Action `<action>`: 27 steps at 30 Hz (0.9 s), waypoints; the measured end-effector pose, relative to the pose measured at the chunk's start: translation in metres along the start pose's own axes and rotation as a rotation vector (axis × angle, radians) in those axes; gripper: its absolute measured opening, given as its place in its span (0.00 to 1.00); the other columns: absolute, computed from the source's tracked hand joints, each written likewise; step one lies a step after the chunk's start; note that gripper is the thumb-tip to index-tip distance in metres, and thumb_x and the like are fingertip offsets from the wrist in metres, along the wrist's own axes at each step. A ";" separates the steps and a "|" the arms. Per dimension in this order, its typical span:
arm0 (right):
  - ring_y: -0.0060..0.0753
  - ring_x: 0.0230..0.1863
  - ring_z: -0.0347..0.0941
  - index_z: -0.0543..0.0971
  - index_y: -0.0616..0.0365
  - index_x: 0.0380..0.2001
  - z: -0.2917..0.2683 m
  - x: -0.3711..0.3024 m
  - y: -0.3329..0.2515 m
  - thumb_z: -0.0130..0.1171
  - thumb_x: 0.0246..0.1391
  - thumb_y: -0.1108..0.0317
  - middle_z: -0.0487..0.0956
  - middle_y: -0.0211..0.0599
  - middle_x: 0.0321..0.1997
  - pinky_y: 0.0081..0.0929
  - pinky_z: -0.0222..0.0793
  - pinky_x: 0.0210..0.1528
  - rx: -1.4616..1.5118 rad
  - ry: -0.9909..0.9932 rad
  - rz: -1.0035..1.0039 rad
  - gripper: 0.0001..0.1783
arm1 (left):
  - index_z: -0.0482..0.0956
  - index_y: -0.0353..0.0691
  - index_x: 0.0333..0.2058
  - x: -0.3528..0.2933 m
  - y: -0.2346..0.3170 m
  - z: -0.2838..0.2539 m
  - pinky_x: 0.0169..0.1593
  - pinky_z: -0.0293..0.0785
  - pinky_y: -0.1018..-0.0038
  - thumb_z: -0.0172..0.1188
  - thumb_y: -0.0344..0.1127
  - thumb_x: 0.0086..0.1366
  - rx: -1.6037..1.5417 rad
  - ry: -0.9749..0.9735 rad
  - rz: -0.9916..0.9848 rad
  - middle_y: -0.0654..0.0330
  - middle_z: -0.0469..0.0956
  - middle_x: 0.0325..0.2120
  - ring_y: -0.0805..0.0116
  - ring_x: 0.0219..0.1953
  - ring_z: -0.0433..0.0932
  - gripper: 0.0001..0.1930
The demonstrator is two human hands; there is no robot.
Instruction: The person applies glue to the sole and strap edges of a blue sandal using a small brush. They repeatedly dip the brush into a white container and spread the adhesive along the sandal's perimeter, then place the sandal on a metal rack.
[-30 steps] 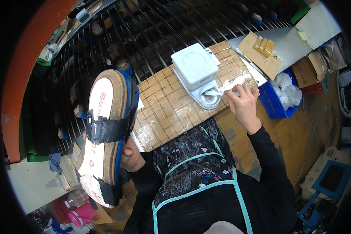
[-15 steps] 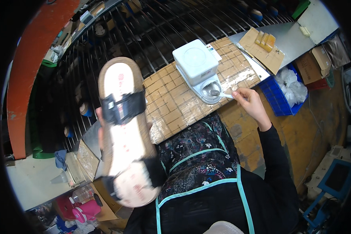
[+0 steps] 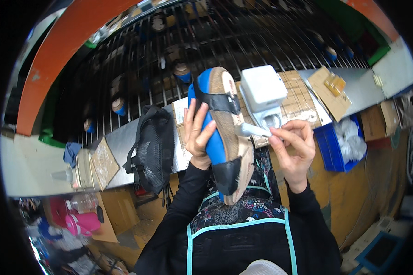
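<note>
Sandal point(image 3: 226, 123) with a brown cork-like sole and black straps, fitted around a blue form point(image 3: 214, 145), is held up over the near edge of the counter point(image 3: 170, 103), its long side running near to far. The left hand point(image 3: 198, 135) has its grip clamped on it from the left, fingers spread along the blue side. From the right, the right hand point(image 3: 294, 149) keeps its grip together on a small pale tool point(image 3: 251, 130), pinched between thumb and fingertips; its tip points left at the sole's edge, though I cannot tell whether they touch. Just beyond, a white dispenser point(image 3: 264, 87) with a round cup point(image 3: 270, 121) at its near end sits on a lined cardboard mat point(image 3: 299, 98). To the left rests a black mesh bag point(image 3: 156, 142). Farther right, yellow blocks point(image 3: 335, 85) lie on a cardboard piece point(image 3: 325, 101), and a blue basket point(image 3: 328, 151) holds clear plastic bags point(image 3: 351, 143). Metal bars point(image 3: 243, 55) cross the far side.
</note>
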State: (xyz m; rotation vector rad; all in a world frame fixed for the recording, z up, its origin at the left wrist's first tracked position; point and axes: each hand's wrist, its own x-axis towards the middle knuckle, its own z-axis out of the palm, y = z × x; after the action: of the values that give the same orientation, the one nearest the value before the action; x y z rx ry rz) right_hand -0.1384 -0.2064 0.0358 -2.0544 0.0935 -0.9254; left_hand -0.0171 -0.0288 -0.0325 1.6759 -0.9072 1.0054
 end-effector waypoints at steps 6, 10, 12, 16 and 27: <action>0.19 0.31 0.66 0.86 0.55 0.35 0.030 -0.006 0.001 0.70 0.45 0.73 0.72 0.30 0.35 0.16 0.60 0.28 0.194 -0.082 0.116 0.10 | 0.72 0.56 0.46 -0.012 0.005 -0.021 0.64 0.52 0.41 0.67 0.37 0.53 0.073 -0.053 -0.005 0.55 0.73 0.55 0.37 0.60 0.67 0.21; 0.22 0.30 0.66 0.86 0.55 0.35 0.043 0.002 0.001 0.69 0.45 0.73 0.72 0.30 0.34 0.19 0.59 0.34 0.114 -0.056 0.059 0.11 | 0.72 0.58 0.45 -0.012 0.007 -0.030 0.63 0.54 0.40 0.65 0.36 0.55 0.145 -0.079 0.029 0.57 0.75 0.53 0.38 0.58 0.69 0.20; 0.22 0.29 0.65 0.86 0.54 0.35 0.047 0.007 0.000 0.70 0.45 0.72 0.72 0.29 0.34 0.20 0.58 0.34 0.084 -0.026 0.020 0.10 | 0.72 0.59 0.44 -0.008 0.009 -0.032 0.62 0.54 0.39 0.65 0.36 0.55 0.176 -0.085 0.049 0.59 0.77 0.52 0.38 0.57 0.71 0.19; 0.20 0.27 0.63 0.86 0.53 0.35 0.051 0.023 0.000 0.70 0.45 0.70 0.71 0.27 0.33 0.21 0.55 0.35 0.014 0.010 -0.013 0.10 | 0.72 0.60 0.43 -0.005 0.010 -0.034 0.62 0.55 0.39 0.64 0.36 0.55 0.211 -0.085 0.083 0.62 0.77 0.51 0.40 0.56 0.71 0.17; 0.19 0.31 0.67 0.86 0.50 0.34 0.051 0.056 0.003 0.71 0.45 0.68 0.72 0.26 0.32 0.25 0.49 0.43 -0.085 0.054 -0.201 0.10 | 0.72 0.61 0.43 -0.003 0.009 -0.037 0.64 0.52 0.41 0.63 0.37 0.56 0.199 -0.088 0.099 0.63 0.77 0.51 0.42 0.57 0.71 0.16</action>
State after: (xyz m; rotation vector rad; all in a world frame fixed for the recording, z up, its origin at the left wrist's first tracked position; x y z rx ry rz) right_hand -0.0644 -0.1954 0.0479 -2.1459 -0.0467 -1.1167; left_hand -0.0338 0.0044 -0.0240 1.8688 -0.9821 1.1258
